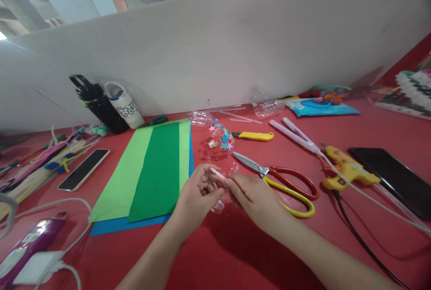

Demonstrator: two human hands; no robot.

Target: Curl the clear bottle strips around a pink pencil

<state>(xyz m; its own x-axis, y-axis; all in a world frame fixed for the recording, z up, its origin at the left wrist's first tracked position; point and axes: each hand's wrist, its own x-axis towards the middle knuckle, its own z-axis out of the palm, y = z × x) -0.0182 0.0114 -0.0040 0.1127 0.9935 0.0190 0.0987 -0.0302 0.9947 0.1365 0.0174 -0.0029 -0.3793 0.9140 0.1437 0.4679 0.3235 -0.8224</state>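
My left hand (pixel 198 195) and my right hand (pixel 251 193) meet over the red table, both closed on a small pink stick-like piece (pixel 218 174). Its exact kind is too small to make out. Just below the fingers is a clear plastic piece (pixel 218 207), partly hidden by the hands. Beyond them stands a clear dome with colourful star stickers (pixel 222 137). To the right of my right hand lie scissors (pixel 266 171) with one red and one yellow handle, and a yellow utility knife (pixel 256 136) is farther back.
Green and blue paper sheets (pixel 158 169) lie left of my hands. At right are a pink hair straightener (pixel 296 135), a yellow glue gun (pixel 348 169) with a cable and a dark phone (pixel 390 177). Two bottles (pixel 101 106) stand by the white partition (pixel 215 47). Another phone (pixel 84 169) lies left.
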